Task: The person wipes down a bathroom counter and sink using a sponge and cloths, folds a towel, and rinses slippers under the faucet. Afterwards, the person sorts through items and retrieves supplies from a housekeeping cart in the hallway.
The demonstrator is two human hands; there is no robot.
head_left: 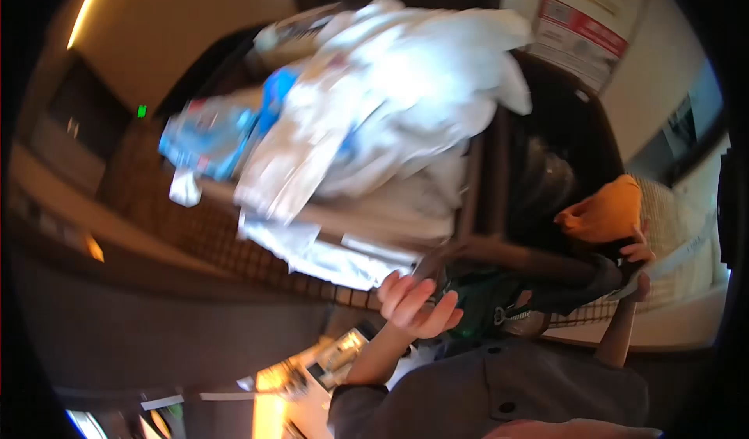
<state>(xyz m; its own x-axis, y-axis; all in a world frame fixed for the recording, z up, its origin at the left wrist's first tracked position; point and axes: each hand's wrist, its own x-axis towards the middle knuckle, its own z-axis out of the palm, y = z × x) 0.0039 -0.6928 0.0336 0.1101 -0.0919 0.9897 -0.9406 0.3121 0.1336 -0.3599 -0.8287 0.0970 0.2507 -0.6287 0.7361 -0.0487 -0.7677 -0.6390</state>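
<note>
A dark housekeeping-style cart (538, 263) fills the middle of the head view, tilted and blurred. Piled on it are crumpled white linens (421, 80). Close to its near corner is my left hand (417, 306), fingers loosely bent and apart, with nothing visible in them; contact with the cart is unclear. At the right, my right hand (640, 255) has its fingers and thumb closed about a pale, translucent strip (686, 250) with faint lettering. An orange cloth (605, 209) lies beside those fingers, over the cart's dark bag (542, 177).
Blue plastic packaging (211, 136) sits at the cart's left end. White sheets (328, 259) hang along its near side. A green bag (476, 302) is below the frame. A notice (581, 37) is on the wall behind, and a dark surface (179, 326) spans the lower left.
</note>
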